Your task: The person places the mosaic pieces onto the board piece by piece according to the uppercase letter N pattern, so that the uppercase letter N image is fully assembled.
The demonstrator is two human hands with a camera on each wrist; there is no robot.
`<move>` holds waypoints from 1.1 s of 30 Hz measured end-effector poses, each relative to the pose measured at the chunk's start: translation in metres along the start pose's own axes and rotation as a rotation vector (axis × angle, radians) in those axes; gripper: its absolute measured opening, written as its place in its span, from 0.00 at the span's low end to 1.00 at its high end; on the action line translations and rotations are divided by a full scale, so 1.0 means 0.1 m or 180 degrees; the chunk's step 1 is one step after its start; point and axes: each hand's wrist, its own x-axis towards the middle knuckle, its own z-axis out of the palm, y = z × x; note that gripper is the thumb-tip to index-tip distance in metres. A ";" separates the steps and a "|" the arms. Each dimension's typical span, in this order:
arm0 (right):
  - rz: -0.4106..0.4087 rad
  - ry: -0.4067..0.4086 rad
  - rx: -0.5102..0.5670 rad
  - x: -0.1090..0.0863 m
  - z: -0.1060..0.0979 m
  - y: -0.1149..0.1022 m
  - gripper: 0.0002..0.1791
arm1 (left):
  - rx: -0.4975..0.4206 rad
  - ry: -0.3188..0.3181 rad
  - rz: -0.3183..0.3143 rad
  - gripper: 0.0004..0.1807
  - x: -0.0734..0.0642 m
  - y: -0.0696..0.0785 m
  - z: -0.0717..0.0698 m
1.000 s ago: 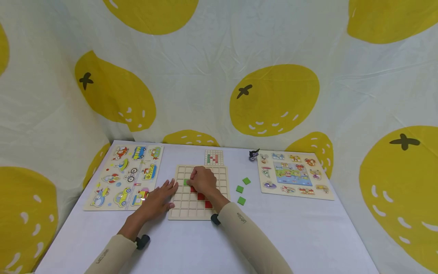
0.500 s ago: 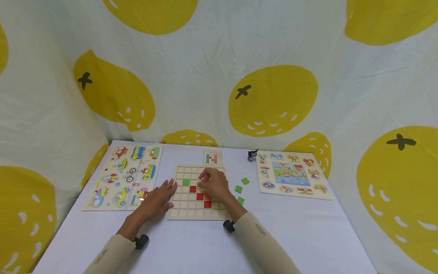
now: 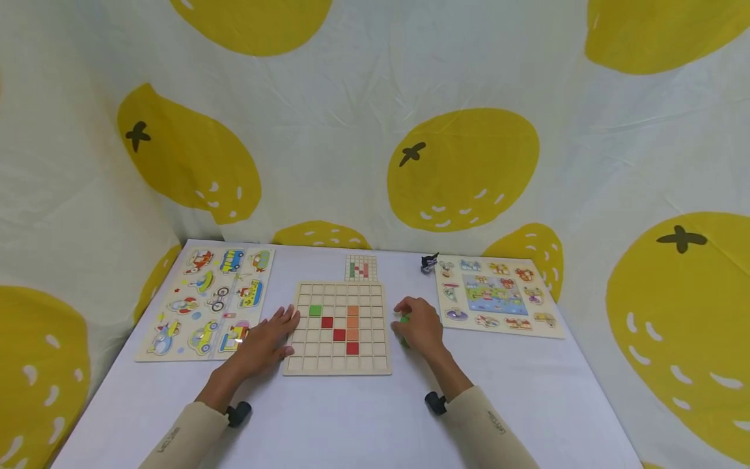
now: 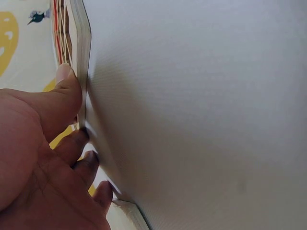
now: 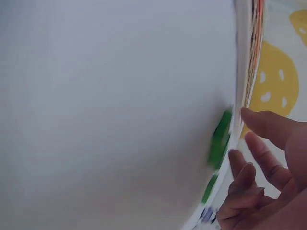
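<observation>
A wooden grid board (image 3: 369, 363) lies mid-table, holding one green tile (image 3: 315, 310), a diagonal of red tiles (image 3: 339, 335) and a column of orange tiles (image 3: 353, 322). At its left edge rests my left hand (image 3: 265, 344), fingers extended; in the left wrist view the thumb (image 4: 68, 86) touches the board's side. My right hand (image 3: 423, 327) is just right of the board, over loose green tiles (image 3: 405, 319) that it partly hides. In the right wrist view its thumb and fingers are apart with nothing between them, close to a green tile (image 5: 220, 139).
Behind the grid board lies a small pattern card (image 3: 361, 268). A vehicle peg puzzle (image 3: 202, 303) is on the left, another picture puzzle (image 3: 498, 296) on the right. A small black object (image 3: 429, 262) stands beside the right puzzle. Lemon-print cloth (image 3: 328, 163) walls the table.
My right hand has moved right, from above the grid board to the loose green tiles, uncovering the green, red and orange tiles on the board. The left hand stays at the board's edge.
</observation>
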 end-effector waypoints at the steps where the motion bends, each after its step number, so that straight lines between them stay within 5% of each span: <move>1: 0.0069 0.0001 -0.0060 0.00 -0.02 0.04 0.15 | -0.0001 -0.0002 0.0002 0.44 0.00 0.00 0.00; 14: 0.0165 -0.0026 -0.0107 0.02 -0.09 0.17 0.14 | 0.0003 0.0015 0.0011 0.44 0.00 -0.02 0.00; 33: -0.0022 0.0043 0.0330 -0.02 -0.04 -0.10 0.09 | 0.0031 0.0018 0.0015 0.44 0.01 -0.03 0.02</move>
